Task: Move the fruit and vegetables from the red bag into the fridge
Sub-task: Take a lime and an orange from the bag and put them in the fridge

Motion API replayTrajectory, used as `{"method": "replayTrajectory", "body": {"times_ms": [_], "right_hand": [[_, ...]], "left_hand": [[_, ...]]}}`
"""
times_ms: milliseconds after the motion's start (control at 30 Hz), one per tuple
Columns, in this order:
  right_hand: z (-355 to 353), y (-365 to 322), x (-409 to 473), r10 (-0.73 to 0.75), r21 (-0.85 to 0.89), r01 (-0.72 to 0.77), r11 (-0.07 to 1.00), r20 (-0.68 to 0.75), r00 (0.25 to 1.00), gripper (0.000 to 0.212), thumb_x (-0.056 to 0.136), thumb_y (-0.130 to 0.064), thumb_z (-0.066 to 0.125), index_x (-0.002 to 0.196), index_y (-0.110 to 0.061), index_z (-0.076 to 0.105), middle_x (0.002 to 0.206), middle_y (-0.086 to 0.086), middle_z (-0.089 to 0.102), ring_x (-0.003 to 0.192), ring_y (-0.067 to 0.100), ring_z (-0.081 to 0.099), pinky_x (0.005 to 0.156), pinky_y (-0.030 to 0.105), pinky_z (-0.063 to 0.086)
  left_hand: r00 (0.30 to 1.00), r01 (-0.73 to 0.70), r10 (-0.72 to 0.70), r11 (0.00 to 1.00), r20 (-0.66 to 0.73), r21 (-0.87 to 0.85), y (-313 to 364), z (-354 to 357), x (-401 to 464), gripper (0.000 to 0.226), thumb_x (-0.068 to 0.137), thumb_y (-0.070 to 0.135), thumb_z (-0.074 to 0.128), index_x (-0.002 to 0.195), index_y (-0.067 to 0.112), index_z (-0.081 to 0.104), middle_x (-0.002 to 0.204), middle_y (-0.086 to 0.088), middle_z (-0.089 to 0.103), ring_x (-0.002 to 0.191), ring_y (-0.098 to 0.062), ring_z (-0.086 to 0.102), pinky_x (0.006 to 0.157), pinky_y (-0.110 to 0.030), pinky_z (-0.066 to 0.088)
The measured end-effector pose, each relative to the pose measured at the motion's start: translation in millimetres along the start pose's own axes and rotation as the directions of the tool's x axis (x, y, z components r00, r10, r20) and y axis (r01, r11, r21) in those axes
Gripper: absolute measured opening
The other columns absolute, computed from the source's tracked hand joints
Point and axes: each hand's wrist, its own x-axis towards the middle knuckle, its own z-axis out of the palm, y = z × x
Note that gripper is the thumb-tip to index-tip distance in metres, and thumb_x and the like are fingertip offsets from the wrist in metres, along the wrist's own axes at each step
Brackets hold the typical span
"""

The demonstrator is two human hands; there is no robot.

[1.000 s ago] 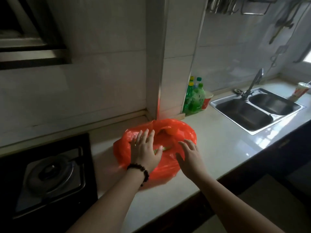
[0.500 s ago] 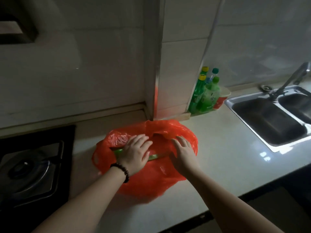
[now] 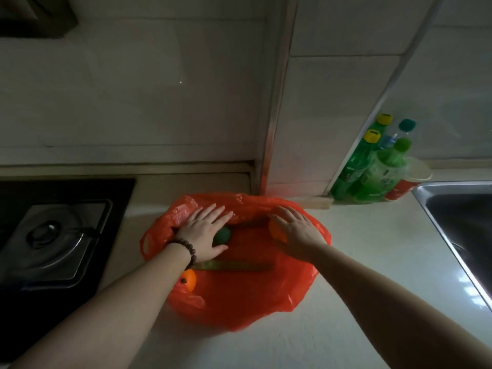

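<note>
The red bag (image 3: 253, 296) lies wide open on the pale counter (image 3: 372, 251). Inside I see a round green fruit (image 3: 223, 235), a long green vegetable (image 3: 234, 266) lying crosswise, an orange fruit (image 3: 189, 280) near my left forearm, and another orange fruit (image 3: 275, 230) at the right rim. My left hand (image 3: 203, 233), with a bead bracelet on its wrist, lies flat with spread fingers on the bag's left rim, partly covering the green fruit. My right hand (image 3: 295, 233) rests with spread fingers over the right orange fruit. No fridge is in view.
A black gas stove (image 3: 53, 235) sits left of the bag. Green bottles (image 3: 372, 169) and a red cup (image 3: 407, 182) stand against the tiled wall at the back right. A steel sink (image 3: 466, 222) lies at the far right. A wall corner juts out behind the bag.
The view has come closer and tilted down. Both hands have spread the bag's mouth wider apart, so that the fruit and the long vegetable inside now show.
</note>
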Motion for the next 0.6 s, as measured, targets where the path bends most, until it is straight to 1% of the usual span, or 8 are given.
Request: {"method": "replayTrajectory", "body": {"times_ms": [67,100,167,200,367,533,567,600], "right_hand": [[1,9,7,0.033,0.039,-0.035,0.999,0.054,0.998,0.081,0.083,-0.045,0.063,0.148,-0.032,0.017,0.157,-0.001,0.013,0.143,0.026,0.013,0.116,0.046,0.021],[2,12,8,0.047,0.067,-0.052,0.996,0.076,0.996,0.085,0.081,-0.047,0.065,0.148,-0.034,0.015,0.157,-0.002,0.012,0.143,0.027,0.015,0.114,0.048,0.024],[5,14,11,0.061,0.134,-0.074,0.988,0.100,0.993,0.090,0.077,-0.049,0.069,0.147,-0.035,0.014,0.156,-0.004,0.012,0.141,0.029,0.018,0.110,0.051,0.030],[7,14,12,0.063,0.161,-0.080,0.984,0.111,0.992,0.092,0.075,-0.050,0.070,0.147,-0.034,0.014,0.155,-0.003,0.012,0.140,0.029,0.019,0.109,0.052,0.032],[18,15,3,0.051,0.246,-0.077,0.966,0.110,0.993,0.096,0.070,-0.052,0.074,0.145,-0.036,0.017,0.152,-0.001,0.020,0.136,0.028,0.028,0.105,0.051,0.038],[32,11,-20,0.046,0.276,-0.071,0.959,0.095,0.994,0.096,0.069,-0.048,0.076,0.144,-0.037,0.016,0.150,-0.003,0.022,0.134,0.026,0.031,0.103,0.049,0.041],[32,10,-23,0.043,0.269,-0.064,0.961,0.084,0.996,0.097,0.070,-0.048,0.076,0.145,-0.037,0.016,0.151,-0.003,0.021,0.134,0.026,0.031,0.103,0.049,0.041],[32,8,-26,0.041,0.262,-0.058,0.963,0.071,0.997,0.097,0.070,-0.049,0.075,0.145,-0.036,0.015,0.151,-0.002,0.020,0.135,0.027,0.029,0.104,0.048,0.040]], "left_hand": [[0.998,0.046,-0.044,0.998,0.052,-0.045,-6,-2,5,0.092,0.079,0.067,0.051,0.148,0.039,-0.002,0.158,0.009,-0.002,0.144,-0.015,-0.006,0.117,-0.040,0.002],[0.994,0.079,-0.072,0.992,0.078,-0.094,-9,-2,6,0.096,0.076,0.068,0.056,0.148,0.039,-0.001,0.158,0.009,-0.002,0.144,-0.016,-0.005,0.117,-0.041,0.006],[0.985,0.142,-0.118,0.970,0.129,-0.198,-12,-3,9,0.104,0.070,0.066,0.065,0.148,0.038,0.002,0.157,0.008,0.004,0.144,-0.018,0.001,0.115,-0.043,0.016],[0.981,0.158,-0.127,0.962,0.147,-0.222,-12,-3,9,0.106,0.069,0.065,0.068,0.149,0.037,0.003,0.156,0.007,0.007,0.143,-0.019,0.005,0.114,-0.043,0.018],[0.985,0.131,-0.101,0.966,0.142,-0.223,-12,1,1,0.110,0.064,0.063,0.072,0.149,0.037,0.007,0.154,0.006,0.015,0.141,-0.020,0.012,0.113,-0.041,0.024],[0.986,0.089,-0.055,0.973,0.160,-0.213,-10,6,-18,0.106,0.067,0.062,0.071,0.149,0.037,0.008,0.154,0.008,0.012,0.141,-0.018,0.010,0.114,-0.042,0.023],[0.988,0.093,-0.058,0.965,0.146,-0.244,-8,6,-22,0.103,0.068,0.061,0.070,0.149,0.036,0.010,0.154,0.008,0.013,0.142,-0.018,0.011,0.114,-0.042,0.023],[0.994,0.087,-0.064,0.955,0.088,-0.282,-5,6,-26,0.098,0.071,0.059,0.069,0.149,0.033,0.015,0.153,0.008,0.016,0.141,-0.017,0.013,0.114,-0.042,0.025]]}}
